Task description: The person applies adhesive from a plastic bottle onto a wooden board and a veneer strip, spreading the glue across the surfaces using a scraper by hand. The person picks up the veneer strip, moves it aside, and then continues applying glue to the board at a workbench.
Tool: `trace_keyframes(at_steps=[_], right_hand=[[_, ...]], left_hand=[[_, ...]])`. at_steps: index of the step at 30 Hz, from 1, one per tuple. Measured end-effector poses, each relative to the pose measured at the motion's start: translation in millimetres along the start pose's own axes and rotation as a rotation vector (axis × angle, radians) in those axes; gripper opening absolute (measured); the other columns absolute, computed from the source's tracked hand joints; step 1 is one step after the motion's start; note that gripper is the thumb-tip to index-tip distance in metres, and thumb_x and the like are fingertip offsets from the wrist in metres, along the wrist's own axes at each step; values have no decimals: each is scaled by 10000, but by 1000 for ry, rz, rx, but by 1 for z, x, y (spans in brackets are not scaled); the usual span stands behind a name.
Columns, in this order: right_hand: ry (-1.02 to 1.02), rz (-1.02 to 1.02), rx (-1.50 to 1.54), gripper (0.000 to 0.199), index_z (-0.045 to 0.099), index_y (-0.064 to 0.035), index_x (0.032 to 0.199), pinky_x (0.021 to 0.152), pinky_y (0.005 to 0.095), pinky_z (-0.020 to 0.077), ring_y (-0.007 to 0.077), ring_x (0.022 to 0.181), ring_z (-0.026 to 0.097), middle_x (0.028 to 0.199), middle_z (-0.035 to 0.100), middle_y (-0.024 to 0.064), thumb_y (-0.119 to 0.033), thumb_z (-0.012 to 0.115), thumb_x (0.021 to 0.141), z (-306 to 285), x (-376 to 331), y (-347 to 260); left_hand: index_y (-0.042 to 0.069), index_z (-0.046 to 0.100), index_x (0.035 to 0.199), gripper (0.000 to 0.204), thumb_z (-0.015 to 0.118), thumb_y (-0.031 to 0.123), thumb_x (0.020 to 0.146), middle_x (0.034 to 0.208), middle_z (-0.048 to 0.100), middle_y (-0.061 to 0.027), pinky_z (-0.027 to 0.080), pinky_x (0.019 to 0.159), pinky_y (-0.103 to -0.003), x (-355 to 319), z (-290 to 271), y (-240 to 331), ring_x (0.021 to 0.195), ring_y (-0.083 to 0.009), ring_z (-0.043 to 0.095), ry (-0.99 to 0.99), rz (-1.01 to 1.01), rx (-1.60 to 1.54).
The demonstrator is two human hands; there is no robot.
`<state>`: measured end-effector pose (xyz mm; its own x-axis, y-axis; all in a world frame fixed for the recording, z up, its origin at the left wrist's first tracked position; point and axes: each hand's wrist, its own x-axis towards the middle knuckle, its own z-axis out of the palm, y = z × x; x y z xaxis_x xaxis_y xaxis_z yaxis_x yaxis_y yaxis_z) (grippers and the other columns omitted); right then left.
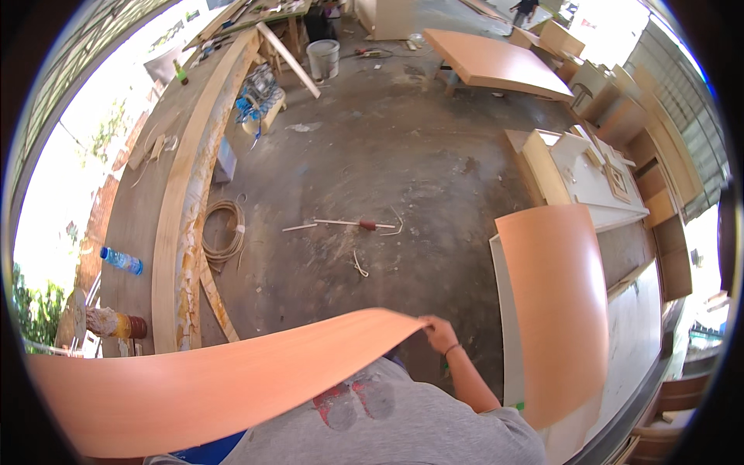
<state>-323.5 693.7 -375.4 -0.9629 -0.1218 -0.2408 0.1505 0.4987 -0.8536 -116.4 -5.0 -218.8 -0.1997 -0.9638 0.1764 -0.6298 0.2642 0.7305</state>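
A long, thin, orange-brown laminate sheet [232,376] stretches across my front, from the lower left to just right of the middle. It bows along its length. My right hand [440,335] is closed on the sheet's right-hand end, its fingers pinching the edge. My left hand does not show; the sheet covers that side. To the right of my right arm, a second orange-brown sheet [554,302] lies curved over a white panel [635,341].
Along the left runs a long workbench [132,209] with a blue-labelled bottle [122,261] on it. A coiled hose [225,232] and a thin rod [341,224] lie on the floor. Farther off are a bucket [322,60], a large orange-brown board [496,62] and another person [525,9].
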Motion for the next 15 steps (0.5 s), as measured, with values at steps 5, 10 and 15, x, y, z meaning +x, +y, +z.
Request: trace_keyframes(at_steps=[5,10,15], right_hand=[[151,-265,137,39,651,-20,946,789,255,474,105,837,586,875,645,23,-29,615,931,-7,157,-55],[238,-579,201,292,631,-6,898,782,271,468,133,848,590,902,638,59,-292,664,944,-3,295,-132],[335,-925,-122,628,591,6,853,765,323,450,223,819,569,839,566,101,-622,613,870,10,416,-243]], left_hand=[[-23,478,1326,556,462,391,956,1363,495,-161,342,1082,-429,-9,-4,-21,1269,-272,453,68,-85,75],[-25,470,1336,562,466,385,952,1375,487,-162,333,1090,-428,-11,2,-45,1281,-271,443,162,-214,113],[-27,463,1346,568,471,380,949,1387,479,-163,325,1098,-428,-6,27,-57,1294,-269,433,238,-320,152]])
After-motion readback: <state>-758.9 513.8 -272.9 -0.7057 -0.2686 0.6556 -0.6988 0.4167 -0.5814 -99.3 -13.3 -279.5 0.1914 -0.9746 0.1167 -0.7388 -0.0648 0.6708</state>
